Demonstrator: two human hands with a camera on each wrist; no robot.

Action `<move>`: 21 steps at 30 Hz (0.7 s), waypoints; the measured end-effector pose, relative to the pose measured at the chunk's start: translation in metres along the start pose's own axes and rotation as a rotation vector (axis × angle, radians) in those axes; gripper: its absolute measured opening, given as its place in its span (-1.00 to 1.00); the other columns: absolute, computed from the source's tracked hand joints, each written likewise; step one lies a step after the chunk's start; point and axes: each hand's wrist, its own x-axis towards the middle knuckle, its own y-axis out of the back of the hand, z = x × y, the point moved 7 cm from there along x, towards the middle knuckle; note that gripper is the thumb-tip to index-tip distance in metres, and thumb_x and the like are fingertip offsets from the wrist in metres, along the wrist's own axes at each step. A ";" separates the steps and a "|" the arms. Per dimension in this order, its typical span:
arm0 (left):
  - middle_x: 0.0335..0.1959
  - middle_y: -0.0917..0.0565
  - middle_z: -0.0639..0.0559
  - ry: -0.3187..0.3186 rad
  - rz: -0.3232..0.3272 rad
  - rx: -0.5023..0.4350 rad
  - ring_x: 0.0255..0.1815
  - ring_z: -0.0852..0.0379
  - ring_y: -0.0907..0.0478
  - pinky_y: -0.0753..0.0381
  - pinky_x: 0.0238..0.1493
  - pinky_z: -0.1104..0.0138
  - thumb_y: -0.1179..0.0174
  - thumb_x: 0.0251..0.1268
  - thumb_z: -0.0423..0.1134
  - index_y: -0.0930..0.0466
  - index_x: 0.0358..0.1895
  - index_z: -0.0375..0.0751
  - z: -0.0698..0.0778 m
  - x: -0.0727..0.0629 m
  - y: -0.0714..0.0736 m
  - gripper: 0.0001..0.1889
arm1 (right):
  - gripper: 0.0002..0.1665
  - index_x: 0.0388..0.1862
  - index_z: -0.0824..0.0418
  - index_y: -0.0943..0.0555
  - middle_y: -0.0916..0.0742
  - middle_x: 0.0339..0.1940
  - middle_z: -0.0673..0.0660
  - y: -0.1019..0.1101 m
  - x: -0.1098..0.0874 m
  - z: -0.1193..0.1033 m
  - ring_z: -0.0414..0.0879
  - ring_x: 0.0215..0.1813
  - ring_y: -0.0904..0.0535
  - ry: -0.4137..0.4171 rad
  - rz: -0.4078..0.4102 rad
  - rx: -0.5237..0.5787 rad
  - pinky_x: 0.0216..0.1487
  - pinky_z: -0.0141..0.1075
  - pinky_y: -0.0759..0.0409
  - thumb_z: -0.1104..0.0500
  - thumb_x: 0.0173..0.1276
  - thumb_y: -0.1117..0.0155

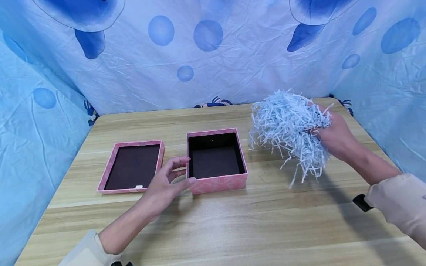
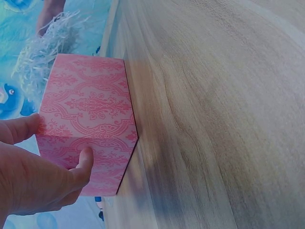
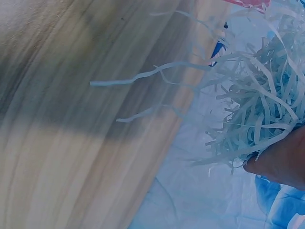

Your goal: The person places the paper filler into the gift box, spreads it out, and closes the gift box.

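Observation:
An open pink patterned box (image 1: 217, 183) with a black inside stands on the table. My left hand (image 1: 169, 177) is at its near left corner, thumb by the front rim and fingers spread along the left side. In the left wrist view the fingers (image 2: 86, 162) lie against the box's patterned wall (image 2: 90, 95). To the right of the box, my right hand (image 1: 336, 135) grips a big tangled bundle of pale blue shredded paper (image 1: 289, 122) above the table. Loose strips dangle from it, and most of the fingers are buried in the paper.
Left of the box lies its pink lid (image 1: 109, 166), dark inside up, with a small white tab (image 1: 138, 187) at its near edge. The wooden table (image 1: 233, 229) is bordered by a blue printed curtain (image 1: 206, 81) at the back and sides.

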 end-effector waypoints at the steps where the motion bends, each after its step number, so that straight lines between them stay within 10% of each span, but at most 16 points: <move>1: 0.36 -0.30 -0.02 0.001 0.000 0.001 0.37 -0.08 -0.30 -0.49 0.16 0.27 -0.37 0.17 -0.21 -0.30 0.29 -0.09 0.000 0.000 0.000 -0.37 | -0.23 0.50 -0.05 -0.23 -0.56 -0.07 -0.45 0.000 0.000 -0.001 -0.48 -0.23 -0.59 -0.010 0.001 0.012 -0.23 -0.55 -0.57 0.31 0.37 -0.20; 21: 0.35 -0.30 -0.03 -0.008 0.006 0.004 0.36 -0.08 -0.30 -0.49 0.14 0.32 -0.36 0.17 -0.23 -0.31 0.29 -0.09 0.000 0.000 0.000 -0.38 | -0.22 0.43 -0.03 -0.33 -0.66 -0.06 -0.27 -0.009 0.003 -0.035 -0.33 -0.21 -0.65 0.028 -0.026 0.205 -0.24 -0.46 -0.62 0.47 0.29 -0.17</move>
